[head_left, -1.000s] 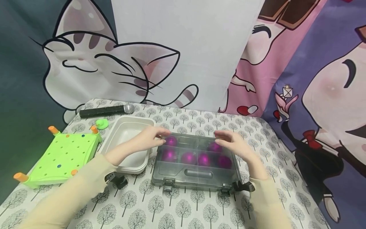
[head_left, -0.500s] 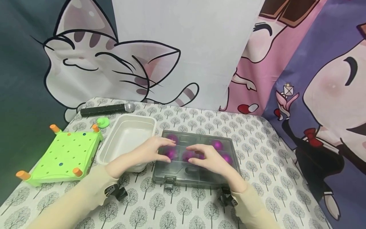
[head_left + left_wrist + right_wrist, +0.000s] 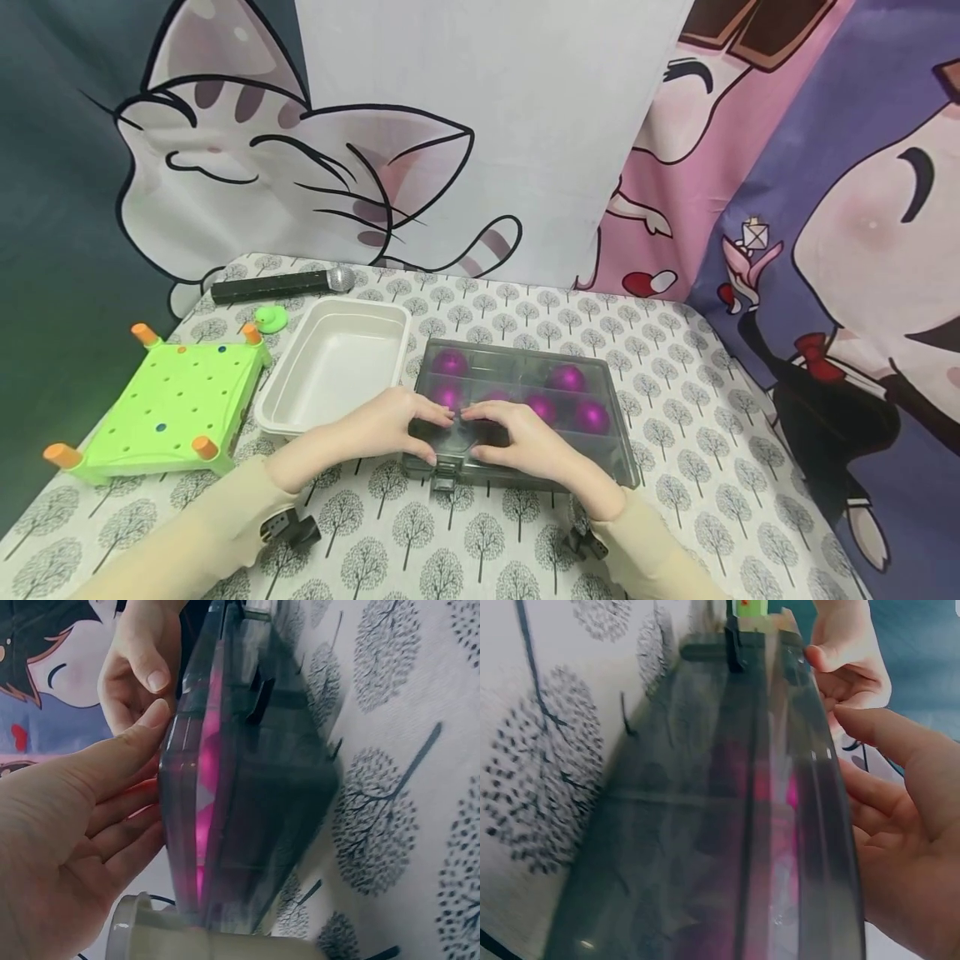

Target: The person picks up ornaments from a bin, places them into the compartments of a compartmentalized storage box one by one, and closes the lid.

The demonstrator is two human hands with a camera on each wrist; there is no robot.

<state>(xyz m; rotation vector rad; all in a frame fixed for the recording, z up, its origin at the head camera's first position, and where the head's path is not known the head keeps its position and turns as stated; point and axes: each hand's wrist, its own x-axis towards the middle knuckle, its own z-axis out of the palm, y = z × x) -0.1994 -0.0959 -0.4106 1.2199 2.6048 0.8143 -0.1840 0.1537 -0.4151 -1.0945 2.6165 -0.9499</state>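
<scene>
A grey see-through plastic case (image 3: 480, 357) with compartments lies flat, its lid down. Several shiny purple balls (image 3: 567, 379) show through the lid. At the front left of the lid, the left hand (image 3: 382, 429) has its fingertips on the surface, thumb at the front edge near a latch (image 3: 444, 480). Facing it, the right hand (image 3: 525, 440) spreads over the front middle of the lid and covers part of the balls. Both hands' fingertips come close together. In the left wrist view, the thumb and fingers of the left hand (image 3: 82, 802) lie along the lid's top.
Left of the case stands a white plastic basin (image 3: 330, 379). Farther left is a lime-green pegboard (image 3: 168, 392) on orange legs. A green toy duck (image 3: 272, 319) and a black microphone (image 3: 277, 287) lie behind them. A tree-patterned cloth (image 3: 480, 550) covers the table.
Both hands have come from the case's far corners toward its front left. The right hand has crossed leftward over the lid, and the left has moved nearer. The case has stayed put.
</scene>
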